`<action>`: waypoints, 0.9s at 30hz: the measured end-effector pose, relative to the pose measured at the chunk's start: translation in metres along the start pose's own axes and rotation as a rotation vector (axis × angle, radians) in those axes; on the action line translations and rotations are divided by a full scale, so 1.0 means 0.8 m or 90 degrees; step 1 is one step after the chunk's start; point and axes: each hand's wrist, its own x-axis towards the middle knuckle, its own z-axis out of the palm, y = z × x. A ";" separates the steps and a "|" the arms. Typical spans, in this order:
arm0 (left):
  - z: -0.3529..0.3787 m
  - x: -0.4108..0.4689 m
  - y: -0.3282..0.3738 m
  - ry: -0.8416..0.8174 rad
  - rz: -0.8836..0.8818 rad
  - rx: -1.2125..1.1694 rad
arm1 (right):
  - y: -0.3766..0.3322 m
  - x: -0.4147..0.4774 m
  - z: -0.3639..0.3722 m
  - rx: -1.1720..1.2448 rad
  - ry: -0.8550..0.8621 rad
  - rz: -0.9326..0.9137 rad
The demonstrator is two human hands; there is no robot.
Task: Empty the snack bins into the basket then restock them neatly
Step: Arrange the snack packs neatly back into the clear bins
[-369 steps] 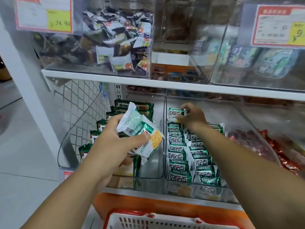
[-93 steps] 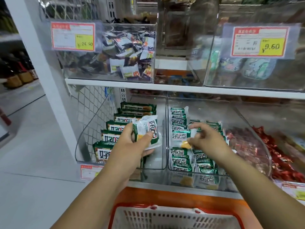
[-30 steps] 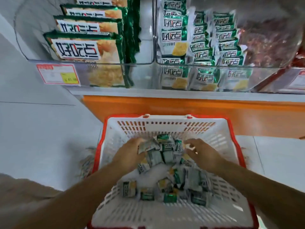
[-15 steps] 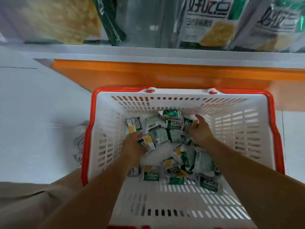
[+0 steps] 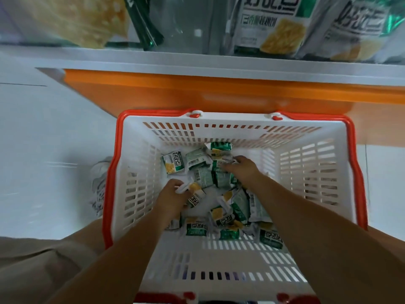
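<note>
Green snack packets (image 5: 198, 163) are heaped in basket (image 5: 306, 172); one packet (image 5: 196, 195) is gripped by left hand (image 5: 173, 194); right hand (image 5: 242, 168) is laid on others, grip indeterminable.

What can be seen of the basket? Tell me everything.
The basket is white slotted plastic with an orange-red rim and red handle clips at its far edge. It sits upright on the pale floor, before the shelf's orange base. Small green-and-white snack packets lie loose across its bottom. Both hands reach inside: the left hand grips a packet, and the right hand rests on the pile.
</note>
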 end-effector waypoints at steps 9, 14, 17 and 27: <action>-0.004 -0.042 0.067 -0.032 0.093 -0.134 | -0.012 -0.114 -0.064 0.023 -0.022 -0.170; 0.008 -0.104 0.124 -0.165 0.117 -0.213 | -0.037 -0.190 -0.092 -0.003 -0.047 -0.245; 0.015 -0.142 0.144 -0.246 0.168 -0.266 | -0.045 -0.223 -0.095 0.002 0.007 -0.276; -0.026 -0.230 0.211 -0.158 0.285 -0.352 | -0.069 -0.297 -0.162 0.521 -0.258 -0.245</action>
